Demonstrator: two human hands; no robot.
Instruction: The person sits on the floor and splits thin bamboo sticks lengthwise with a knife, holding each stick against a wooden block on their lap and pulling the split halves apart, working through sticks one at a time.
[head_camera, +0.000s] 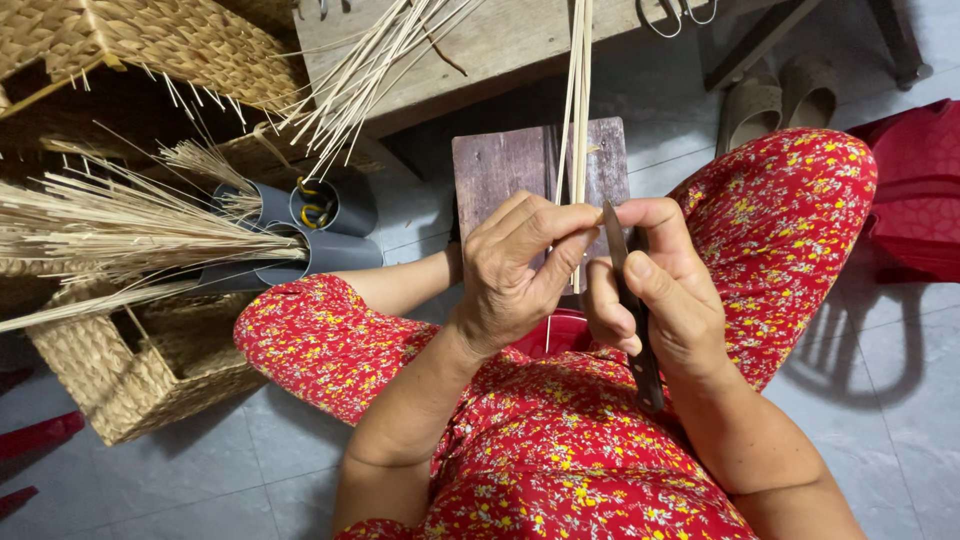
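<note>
My left hand (520, 270) pinches a few thin pale cane strips (577, 100) that run straight up and away from my lap. Close beside it, my right hand (655, 300) grips a dark knife (632, 310), the blade tip resting against the strips near my left thumb. Both hands hover over my knees, which are covered in red flowered cloth (560, 440). A dark wooden block (520, 165) lies on the floor just beyond the hands.
Grey tubes (300, 230) at left hold bundles of dry straw. Woven baskets (140, 370) stand at left and upper left. A wooden bench (480, 50) with loose cane strips sits ahead. Sandals (780, 95) and a red plastic stool (915, 190) are at right.
</note>
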